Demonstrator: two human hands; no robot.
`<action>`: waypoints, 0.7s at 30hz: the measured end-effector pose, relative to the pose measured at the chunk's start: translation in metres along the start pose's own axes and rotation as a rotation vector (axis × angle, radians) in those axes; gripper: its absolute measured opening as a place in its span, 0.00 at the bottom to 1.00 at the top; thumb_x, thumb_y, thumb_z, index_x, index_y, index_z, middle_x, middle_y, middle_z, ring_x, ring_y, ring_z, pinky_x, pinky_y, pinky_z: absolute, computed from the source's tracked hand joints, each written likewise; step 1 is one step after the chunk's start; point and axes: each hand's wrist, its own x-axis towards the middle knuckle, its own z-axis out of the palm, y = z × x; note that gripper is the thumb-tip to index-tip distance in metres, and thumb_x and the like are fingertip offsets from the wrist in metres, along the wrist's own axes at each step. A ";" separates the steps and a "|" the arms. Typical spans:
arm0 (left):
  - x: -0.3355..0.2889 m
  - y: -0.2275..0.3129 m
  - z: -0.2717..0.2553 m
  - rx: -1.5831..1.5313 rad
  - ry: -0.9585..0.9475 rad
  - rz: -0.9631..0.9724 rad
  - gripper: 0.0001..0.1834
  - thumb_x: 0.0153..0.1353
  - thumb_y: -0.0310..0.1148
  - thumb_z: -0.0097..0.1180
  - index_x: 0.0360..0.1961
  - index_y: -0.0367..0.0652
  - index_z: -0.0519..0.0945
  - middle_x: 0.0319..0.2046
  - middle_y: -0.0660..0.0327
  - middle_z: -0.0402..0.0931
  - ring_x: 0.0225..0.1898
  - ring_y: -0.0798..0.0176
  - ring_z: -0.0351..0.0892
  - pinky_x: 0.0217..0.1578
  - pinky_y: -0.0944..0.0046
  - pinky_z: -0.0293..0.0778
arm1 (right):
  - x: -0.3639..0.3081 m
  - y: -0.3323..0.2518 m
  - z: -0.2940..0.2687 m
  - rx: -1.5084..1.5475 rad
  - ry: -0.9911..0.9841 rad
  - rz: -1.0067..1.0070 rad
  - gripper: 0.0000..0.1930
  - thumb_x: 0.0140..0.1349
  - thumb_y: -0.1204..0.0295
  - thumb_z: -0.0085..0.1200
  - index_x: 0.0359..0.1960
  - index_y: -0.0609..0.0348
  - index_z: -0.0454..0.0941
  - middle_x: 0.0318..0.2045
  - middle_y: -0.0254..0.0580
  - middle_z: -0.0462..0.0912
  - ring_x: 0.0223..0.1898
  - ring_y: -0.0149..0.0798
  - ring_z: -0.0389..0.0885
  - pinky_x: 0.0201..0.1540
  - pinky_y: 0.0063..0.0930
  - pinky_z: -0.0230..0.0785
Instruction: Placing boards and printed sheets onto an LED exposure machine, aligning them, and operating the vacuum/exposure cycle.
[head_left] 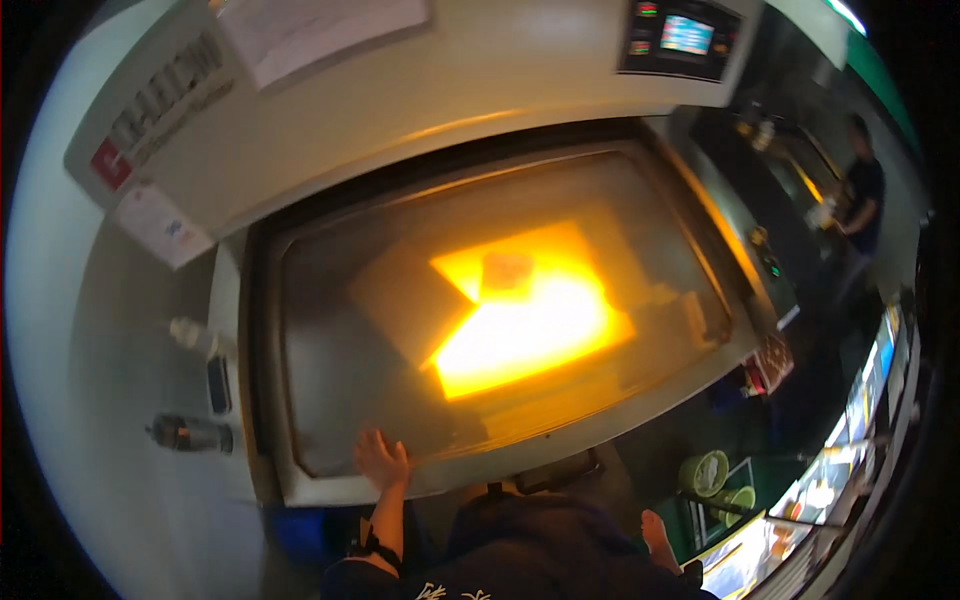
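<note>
My left hand rests at the near left edge of a wide framed machine bed, its fingers apart and nothing in it. Bright yellow light glows from the middle of the bed. Over the left of the glow lies a dark, flat, square-looking sheet. A small pale piece sits within the lit area. Low at the right, beside my body and away from the bed, hangs my right hand; it is blurred, and its fingers cannot be made out clearly.
A control panel with a screen is on the machine's upper right. On the left ledge are a phone, a dark clear bottle and a small white bottle. Green containers stand at my right. Another person stands farther right.
</note>
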 end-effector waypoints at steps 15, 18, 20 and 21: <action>-0.134 0.119 0.093 0.055 0.080 0.352 0.38 0.66 0.52 0.49 0.68 0.39 0.57 0.73 0.44 0.44 0.72 0.37 0.43 0.66 0.32 0.40 | 0.011 0.148 -0.015 -0.520 -0.057 -0.476 0.19 0.65 0.69 0.44 0.54 0.59 0.77 0.56 0.47 0.78 0.57 0.47 0.76 0.59 0.37 0.68; -0.214 0.178 0.048 -0.305 0.014 0.579 0.42 0.61 0.46 0.55 0.69 0.34 0.53 0.71 0.38 0.44 0.72 0.31 0.38 0.66 0.29 0.39 | -0.012 0.189 -0.025 -0.731 -0.143 -0.520 0.17 0.63 0.70 0.45 0.51 0.57 0.78 0.51 0.45 0.80 0.53 0.47 0.79 0.54 0.39 0.72; -0.234 0.197 0.052 -0.387 0.016 0.556 0.44 0.61 0.46 0.55 0.69 0.32 0.51 0.71 0.40 0.46 0.72 0.31 0.40 0.67 0.33 0.41 | -0.001 0.209 -0.045 -0.783 -0.130 -0.559 0.14 0.63 0.70 0.46 0.47 0.56 0.80 0.45 0.45 0.84 0.48 0.47 0.82 0.47 0.41 0.75; -0.233 0.193 0.058 -0.311 -0.366 0.548 0.41 0.62 0.46 0.54 0.68 0.31 0.54 0.70 0.40 0.49 0.71 0.32 0.45 0.67 0.35 0.44 | -0.004 0.216 -0.052 -0.758 -0.076 -0.624 0.13 0.62 0.71 0.46 0.46 0.56 0.80 0.45 0.44 0.84 0.46 0.47 0.83 0.45 0.40 0.77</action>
